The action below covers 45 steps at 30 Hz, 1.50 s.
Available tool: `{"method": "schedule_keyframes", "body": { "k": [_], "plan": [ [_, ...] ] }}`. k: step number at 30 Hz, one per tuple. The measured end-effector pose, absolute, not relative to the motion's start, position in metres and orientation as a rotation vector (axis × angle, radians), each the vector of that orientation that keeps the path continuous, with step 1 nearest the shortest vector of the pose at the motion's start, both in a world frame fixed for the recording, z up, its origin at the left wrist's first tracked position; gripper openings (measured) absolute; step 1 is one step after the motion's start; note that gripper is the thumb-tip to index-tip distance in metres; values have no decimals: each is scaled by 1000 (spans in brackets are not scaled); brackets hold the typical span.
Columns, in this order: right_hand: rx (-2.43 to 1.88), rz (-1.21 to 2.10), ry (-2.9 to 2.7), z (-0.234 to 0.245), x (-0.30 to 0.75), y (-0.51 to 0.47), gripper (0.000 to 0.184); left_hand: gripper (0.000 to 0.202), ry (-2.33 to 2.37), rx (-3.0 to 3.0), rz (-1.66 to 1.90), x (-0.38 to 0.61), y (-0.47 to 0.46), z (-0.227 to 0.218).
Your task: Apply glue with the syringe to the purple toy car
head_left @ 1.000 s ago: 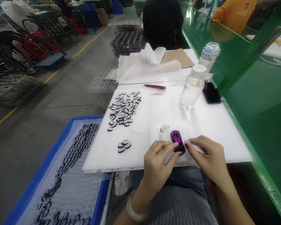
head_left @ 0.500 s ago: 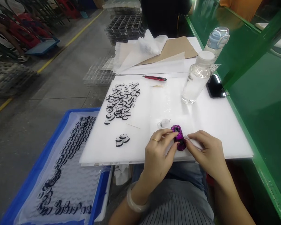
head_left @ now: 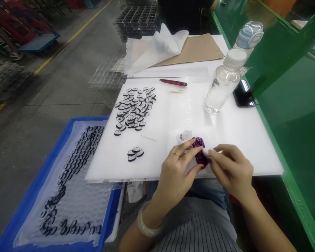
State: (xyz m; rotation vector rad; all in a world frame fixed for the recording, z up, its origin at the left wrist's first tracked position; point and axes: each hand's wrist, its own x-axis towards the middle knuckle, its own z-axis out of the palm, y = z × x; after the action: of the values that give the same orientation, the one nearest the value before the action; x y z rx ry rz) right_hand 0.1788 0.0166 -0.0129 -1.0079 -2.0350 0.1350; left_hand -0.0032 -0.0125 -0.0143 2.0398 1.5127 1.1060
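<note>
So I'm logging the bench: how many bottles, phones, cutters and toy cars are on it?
Bottles: 2, a clear one and a blue-capped one
Phone: 1
Red cutter: 1
Purple toy car: 1, held by the left hand
Total: 5

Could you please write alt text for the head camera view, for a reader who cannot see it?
A person's left hand steadies a small purple toy car on a white board while the right hand presses a white cloth against it. Small black parts lie in a pile farther back, beside a clear bottle.
</note>
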Motion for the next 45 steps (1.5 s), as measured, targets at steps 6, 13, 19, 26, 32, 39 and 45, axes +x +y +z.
{"method": "schedule_keyframes", "body": {
  "k": [6,13,19,26,32,39,45],
  "plan": [
    [-1119,54,-2154,-7,180,10,12,43,1528,2059,1160,-2,-12,-19],
    [-1611,-280,-1875,9,230,53,13,32,1513,2165,1354,0,-15,-22],
    [-1350,136,-2134,10,164,20,24,65,1506,2206,1275,-6,-15,-23],
    [-1499,282,-1962,2,175,17,37,65,1457,2226,1212,-14,-19,-28],
    [-2452,-132,-1246,-19,353,-30,51,19,1520,2397,1325,-2,-15,-27],
    [-2571,-286,-1046,-20,485,-33,29,19,1568,2493,1271,2,-11,-27],
    [-2319,-353,-1249,-9,530,34,40,17,1585,2462,1240,5,-14,-27]
  ]
}}
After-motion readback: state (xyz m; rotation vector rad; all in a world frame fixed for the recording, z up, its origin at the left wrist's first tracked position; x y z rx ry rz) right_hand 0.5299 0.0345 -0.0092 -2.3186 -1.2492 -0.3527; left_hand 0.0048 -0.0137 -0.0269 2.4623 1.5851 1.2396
